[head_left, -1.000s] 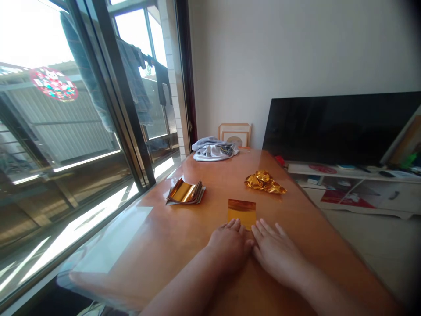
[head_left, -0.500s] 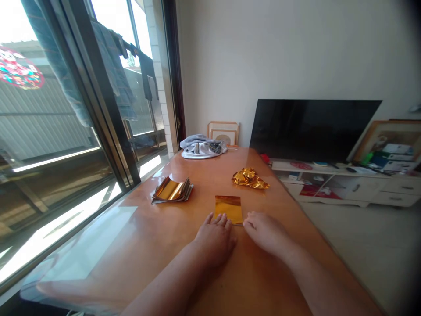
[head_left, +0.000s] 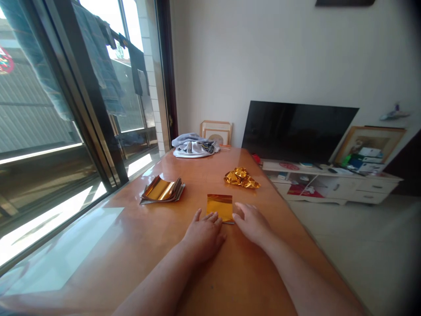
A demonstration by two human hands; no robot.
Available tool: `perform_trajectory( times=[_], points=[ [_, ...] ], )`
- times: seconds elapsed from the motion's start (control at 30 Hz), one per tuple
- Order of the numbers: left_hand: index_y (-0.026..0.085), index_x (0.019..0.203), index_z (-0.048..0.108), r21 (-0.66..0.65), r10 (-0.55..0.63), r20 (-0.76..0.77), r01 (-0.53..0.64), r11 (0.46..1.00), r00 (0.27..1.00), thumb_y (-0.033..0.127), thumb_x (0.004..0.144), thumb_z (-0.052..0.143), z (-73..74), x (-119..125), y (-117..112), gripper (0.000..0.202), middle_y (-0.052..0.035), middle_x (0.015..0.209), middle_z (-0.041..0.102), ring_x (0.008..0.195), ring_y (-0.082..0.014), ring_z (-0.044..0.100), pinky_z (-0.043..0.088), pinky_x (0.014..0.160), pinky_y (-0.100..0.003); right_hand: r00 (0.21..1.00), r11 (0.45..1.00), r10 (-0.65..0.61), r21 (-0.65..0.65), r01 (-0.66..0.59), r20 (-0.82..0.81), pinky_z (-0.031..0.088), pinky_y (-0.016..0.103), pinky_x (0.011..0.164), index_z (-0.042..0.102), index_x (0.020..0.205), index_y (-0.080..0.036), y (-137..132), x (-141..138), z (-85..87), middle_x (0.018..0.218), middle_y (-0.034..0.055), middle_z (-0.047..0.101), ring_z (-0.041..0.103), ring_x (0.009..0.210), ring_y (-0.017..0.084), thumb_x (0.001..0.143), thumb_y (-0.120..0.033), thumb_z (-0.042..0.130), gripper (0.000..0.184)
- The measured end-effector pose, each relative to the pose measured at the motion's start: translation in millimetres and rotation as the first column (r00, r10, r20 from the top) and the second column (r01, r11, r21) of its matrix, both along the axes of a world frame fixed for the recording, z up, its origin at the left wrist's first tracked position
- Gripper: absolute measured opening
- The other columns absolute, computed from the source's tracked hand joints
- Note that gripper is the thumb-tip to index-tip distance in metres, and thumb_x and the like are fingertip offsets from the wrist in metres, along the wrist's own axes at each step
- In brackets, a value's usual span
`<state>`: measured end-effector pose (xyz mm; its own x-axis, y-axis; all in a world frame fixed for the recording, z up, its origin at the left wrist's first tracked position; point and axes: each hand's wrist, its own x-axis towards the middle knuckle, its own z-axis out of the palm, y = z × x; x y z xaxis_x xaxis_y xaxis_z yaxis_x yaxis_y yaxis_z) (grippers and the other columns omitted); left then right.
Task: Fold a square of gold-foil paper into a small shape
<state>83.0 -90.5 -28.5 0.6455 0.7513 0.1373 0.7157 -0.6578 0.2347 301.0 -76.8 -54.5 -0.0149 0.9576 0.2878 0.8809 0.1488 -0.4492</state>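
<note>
Your left hand (head_left: 204,239) and right hand (head_left: 251,224) both lie open and flat on the glossy bench (head_left: 158,250), and neither is gripping anything. The fingers (head_left: 210,217) of your left hand are slightly spread, their tips at the near edge of a gold foil sheet (head_left: 219,207), while those of your right hand sit close together by its near right corner. You can't quite tell whether they press on it or only graze it. The sheet lies flat just ahead of your hands, near the middle of the bench's width. It's almost square, so its long axis is hard to call; if it has one, it seems to point straight away from you, with the edges squared to the bench. A thin pale edge shows along the near side. Foil this light could slide on the slick surface if you drag your fingertips, and a hard press could crease or tear it. Off to the left, a stack of foil sheets (head_left: 161,191) has a curled top that could catch a sleeve, and a ball of crumpled foil (head_left: 241,177) lies ahead on the right.
</note>
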Motion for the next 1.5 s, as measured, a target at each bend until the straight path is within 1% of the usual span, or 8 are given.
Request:
perform_trajectory(
  times=[0.13,0.37,0.7,0.87,1.1,1.2,1.37,1.5],
  points=[
    [0.023,0.123,0.061,0.01,0.003,0.039,-0.004,1.0,0.999,0.04,0.095,0.046,2.2,0,2,0.036,-0.0137,0.142,0.057,0.138,-0.0312,0.047,0.015,0.12,-0.06,0.984,1.0,0.028,0.002,-0.028,-0.176,0.046,0.041,0.098,0.048,0.146,-0.023,12,-2,-12.4,0.127,0.0114,0.067,0.062,0.115,0.028,0.085,-0.031,0.062,0.063],
    [0.025,0.125,0.061,-0.007,-0.006,0.074,0.006,1.0,0.997,0.038,0.094,0.048,0.0,-1,7,0.036,-0.0115,0.139,0.06,0.134,-0.0292,0.051,0.014,0.12,-0.058,0.845,0.999,0.031,0.025,-0.021,-0.534,0.052,0.032,0.08,0.032,0.155,-0.017,22,-5,-17.0,0.087,0.001,0.073,0.067,0.079,0.018,0.083,-0.028,0.06,0.077],
    [0.027,0.122,0.062,0.092,0.009,0.132,-0.021,0.996,0.991,0.028,0.083,0.064,7.3,0,8,0.039,-0.0059,0.129,0.065,0.123,-0.0267,0.055,0.016,0.119,-0.053,0.654,0.999,-0.029,0.0,0.044,-0.756,0.046,0.026,0.061,0.035,0.152,-0.016,8,-10,1.9,0.064,-0.0068,0.061,0.059,0.06,0.015,0.078,-0.025,0.06,0.079],
    [0.026,0.105,0.067,0.174,0.041,0.135,-0.064,0.983,0.99,0.029,0.082,0.067,17.4,4,5,0.024,-0.0057,0.107,0.067,0.106,-0.0266,0.056,0.038,0.099,-0.043,0.549,0.997,-0.071,-0.056,0.044,-0.833,0.047,0.026,0.06,0.034,0.152,-0.015,2,-14,11.2,0.064,-0.0064,0.062,0.061,0.059,0.016,0.076,-0.024,0.062,0.082],
    [0.022,0.085,0.065,0.123,0.11,0.267,-0.147,0.981,0.957,0.023,0.09,0.053,14.6,5,8,0.013,-0.005,0.088,0.064,0.084,-0.0205,0.057,0.039,0.075,-0.032,0.434,1.0,0.008,-0.004,-0.027,-0.901,0.055,0.033,0.074,0.029,0.153,-0.018,-1,-18,16.0,0.085,0.0002,0.07,0.069,0.073,0.019,0.084,-0.038,0.065,0.08],
    [0.021,0.083,0.062,-0.083,0.231,0.51,-0.22,0.972,0.828,0.025,0.088,0.055,7.7,7,12,0.009,-0.0011,0.079,0.062,0.073,-0.0166,0.056,0.037,0.065,-0.027,0.554,0.996,0.04,0.077,0.043,-0.831,0.054,0.037,0.083,0.043,0.141,-0.019,-6,-19,18.9,0.097,0.0053,0.07,0.07,0.083,0.021,0.088,-0.048,0.06,0.062],
    [0.019,0.078,0.056,-0.512,0.48,0.796,-0.011,0.859,0.369,0.026,0.077,0.066,5.7,12,16,0.012,0.0031,0.069,0.06,0.061,-0.0108,0.053,0.039,0.06,-0.022,0.929,0.952,0.15,0.304,-0.043,-0.338,0.048,0.036,0.088,0.061,0.102,-0.023,-21,-26,26.4,0.102,0.0076,0.068,0.062,0.098,0.024,0.089,-0.038,0.06,0.02],
    [0.018,0.079,0.053,-0.679,0.654,0.733,0.158,0.717,0.188,0.025,0.07,0.073,7.4,11,18,0.023,0.0035,0.068,0.059,0.058,-0.0079,0.052,0.039,0.056,-0.019,0.982,0.926,0.184,0.328,-0.187,0.042,0.042,0.038,0.086,0.06,0.099,-0.022,-28,-38,32.6,0.099,0.0074,0.064,0.056,0.097,0.026,0.084,-0.029,0.067,0.018]
  ],
)
